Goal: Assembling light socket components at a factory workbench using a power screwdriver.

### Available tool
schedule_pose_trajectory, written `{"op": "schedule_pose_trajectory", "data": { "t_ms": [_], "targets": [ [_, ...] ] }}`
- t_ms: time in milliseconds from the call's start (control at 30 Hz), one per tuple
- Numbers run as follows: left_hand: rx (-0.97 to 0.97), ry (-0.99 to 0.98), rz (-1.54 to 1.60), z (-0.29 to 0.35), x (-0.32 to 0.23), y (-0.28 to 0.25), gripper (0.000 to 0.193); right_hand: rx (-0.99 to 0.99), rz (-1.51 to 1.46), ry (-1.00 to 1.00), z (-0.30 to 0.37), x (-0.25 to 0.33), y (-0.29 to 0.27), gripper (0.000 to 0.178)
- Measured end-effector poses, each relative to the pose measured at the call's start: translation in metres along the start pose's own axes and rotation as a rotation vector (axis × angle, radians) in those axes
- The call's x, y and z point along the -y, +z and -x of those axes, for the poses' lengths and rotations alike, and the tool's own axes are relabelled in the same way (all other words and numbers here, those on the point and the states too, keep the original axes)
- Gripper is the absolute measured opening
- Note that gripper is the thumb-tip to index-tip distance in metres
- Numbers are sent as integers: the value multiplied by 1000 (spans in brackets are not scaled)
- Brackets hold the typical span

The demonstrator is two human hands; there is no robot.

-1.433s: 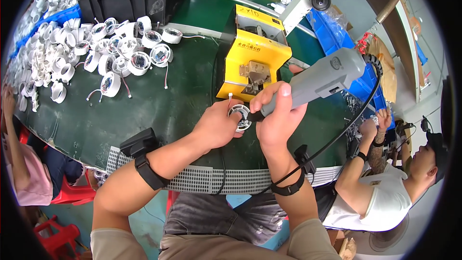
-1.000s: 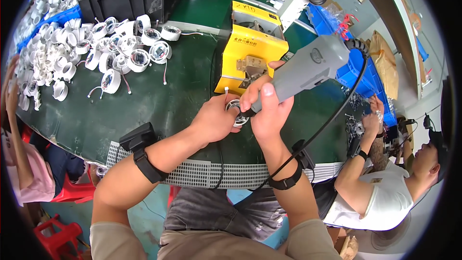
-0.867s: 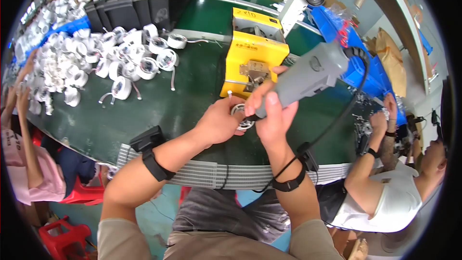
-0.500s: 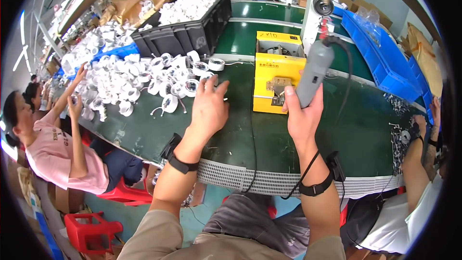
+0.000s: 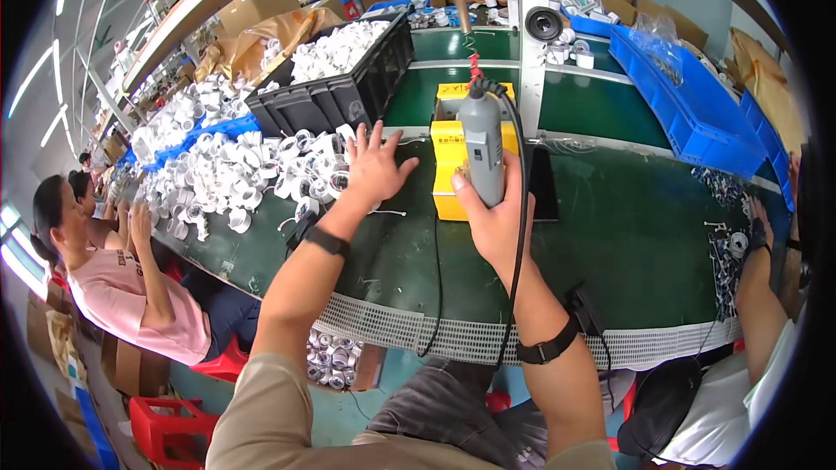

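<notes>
The hands are well apart: the left hand [image 5: 376, 174] is stretched out with fingers fanned, nothing seen in its grasp, at the right-hand fringe of the white rings [image 5: 222, 176]. Whether a ring is being touched cannot be told. The right hand [image 5: 498, 228] is wrapped around the grey power driver [image 5: 482, 139], held raised before the yellow machine [image 5: 446, 161]; the driver's tip is hidden.

The rings are heaped across the left of the counter [image 5: 392, 270], with the black crate [image 5: 318, 103] set behind them, towards the far edge. A single ring is probably best lifted by its wall here, with the thin wire leads [image 5: 390, 212] kept untangled and the neighbours undisturbed. The driver seems best kept high and clear, its black cord [image 5: 524, 204] left slack so that nothing is dragged off the near edge.

Now the surfaces: smooth, matte, short-walled cylinders are seen in the heap, some with dark centres. The driver's body is rounded and hard-looking, its cord tightly ribbed at the top. Folded yellow panels are shown by the machine, and the counter's worn green top is bordered along the near edge by a pale perforated strip [image 5: 470, 331].
</notes>
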State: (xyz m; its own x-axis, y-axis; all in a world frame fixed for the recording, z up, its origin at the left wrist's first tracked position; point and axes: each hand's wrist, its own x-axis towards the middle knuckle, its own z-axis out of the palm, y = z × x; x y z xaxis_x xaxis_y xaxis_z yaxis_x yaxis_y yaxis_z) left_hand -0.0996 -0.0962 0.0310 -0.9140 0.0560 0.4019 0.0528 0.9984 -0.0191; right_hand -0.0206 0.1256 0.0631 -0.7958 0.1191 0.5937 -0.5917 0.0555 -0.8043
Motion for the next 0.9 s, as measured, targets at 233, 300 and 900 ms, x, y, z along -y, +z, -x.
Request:
{"op": "schedule_pose_trajectory", "data": {
  "t_ms": [233,300,900],
  "targets": [
    [-53,144,-129,-8,19,36,48,30,44,82,-2,-3,-8,47],
    [-60,170,-132,0,36,31,44,35,24,119,-3,-3,-7,46],
    [-613,370,229,26,43,-36,15,45,-144,-2,14,-18,8,47]
  ]
}}
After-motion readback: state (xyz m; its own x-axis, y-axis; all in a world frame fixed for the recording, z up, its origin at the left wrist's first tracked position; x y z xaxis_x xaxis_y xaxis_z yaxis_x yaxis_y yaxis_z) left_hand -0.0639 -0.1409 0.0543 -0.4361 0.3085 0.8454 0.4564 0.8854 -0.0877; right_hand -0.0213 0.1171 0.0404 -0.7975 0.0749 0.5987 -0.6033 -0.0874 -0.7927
